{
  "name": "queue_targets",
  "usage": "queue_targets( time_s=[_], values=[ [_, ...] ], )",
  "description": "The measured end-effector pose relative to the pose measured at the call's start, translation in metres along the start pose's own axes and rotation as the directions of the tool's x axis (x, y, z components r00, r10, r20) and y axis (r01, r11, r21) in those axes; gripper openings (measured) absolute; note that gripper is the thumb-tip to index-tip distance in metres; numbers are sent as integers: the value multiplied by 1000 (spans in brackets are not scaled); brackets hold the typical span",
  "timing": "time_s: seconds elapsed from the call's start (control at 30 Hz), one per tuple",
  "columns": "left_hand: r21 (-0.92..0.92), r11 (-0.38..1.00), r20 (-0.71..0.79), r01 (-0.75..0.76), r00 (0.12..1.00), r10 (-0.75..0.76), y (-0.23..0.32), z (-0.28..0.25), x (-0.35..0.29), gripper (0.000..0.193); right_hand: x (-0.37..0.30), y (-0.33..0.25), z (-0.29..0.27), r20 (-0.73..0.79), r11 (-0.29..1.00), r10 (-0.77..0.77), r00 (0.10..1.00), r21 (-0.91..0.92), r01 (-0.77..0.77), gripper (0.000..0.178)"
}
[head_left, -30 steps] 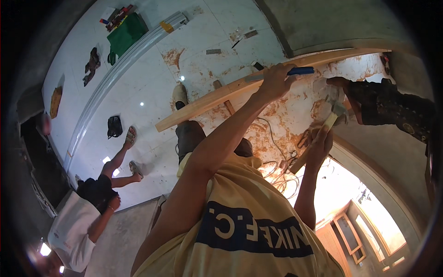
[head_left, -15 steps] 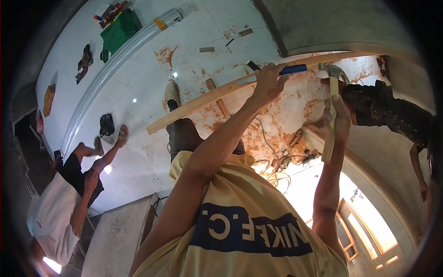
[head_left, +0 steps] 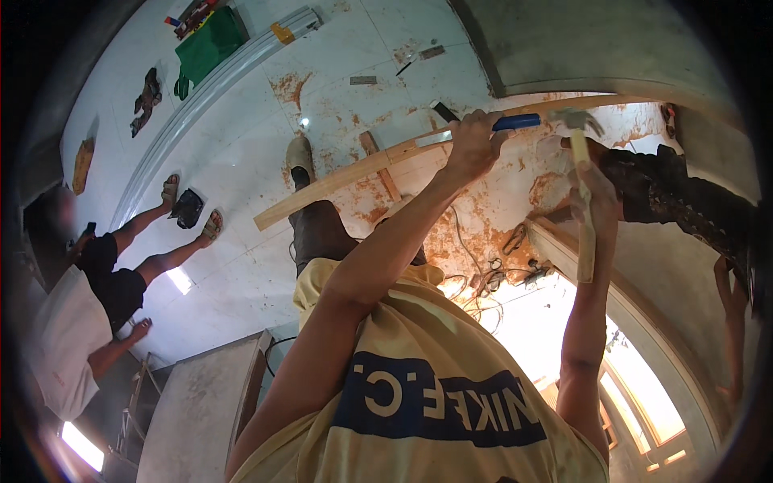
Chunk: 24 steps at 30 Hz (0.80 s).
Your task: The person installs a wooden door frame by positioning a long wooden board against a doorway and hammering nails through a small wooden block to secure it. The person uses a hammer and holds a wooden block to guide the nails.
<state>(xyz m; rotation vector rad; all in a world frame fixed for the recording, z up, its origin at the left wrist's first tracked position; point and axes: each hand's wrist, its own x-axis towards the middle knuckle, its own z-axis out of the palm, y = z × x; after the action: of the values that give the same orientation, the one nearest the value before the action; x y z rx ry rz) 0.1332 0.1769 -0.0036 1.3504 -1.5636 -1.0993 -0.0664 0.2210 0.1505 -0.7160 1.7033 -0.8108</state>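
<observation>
Pale bare wooden batten [head_left: 354, 173]; wooden-handled hammer [head_left: 585, 217]; glossy tiled floor [head_left: 241, 153].

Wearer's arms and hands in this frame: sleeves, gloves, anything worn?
Both forearms are bare, with no long sleeves. The left hand and right hand wear no gloves; no watch or rings are discernible. A yellow short-sleeved shirt with a dark blue printed band covers the shoulders.

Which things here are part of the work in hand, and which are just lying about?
In use: long wooden strip gripped by left hand; hammer gripped by right hand.

Lying about: green bag, pale rail, tangled cables, dark shoes, small wood offcut.
</observation>
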Motion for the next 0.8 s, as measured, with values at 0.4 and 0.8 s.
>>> queue_targets(
  time_s=[0.4,0.8],
  values=[
    [38,999,-16,32,999,-32,-6,7,3,33,16,6,3,-33,998,-7,999,59,9,25],
    [77,995,-24,61,998,-60,-10,11,1,36,29,10,3,-28,997,31,999,73,-29,34]
  ],
)
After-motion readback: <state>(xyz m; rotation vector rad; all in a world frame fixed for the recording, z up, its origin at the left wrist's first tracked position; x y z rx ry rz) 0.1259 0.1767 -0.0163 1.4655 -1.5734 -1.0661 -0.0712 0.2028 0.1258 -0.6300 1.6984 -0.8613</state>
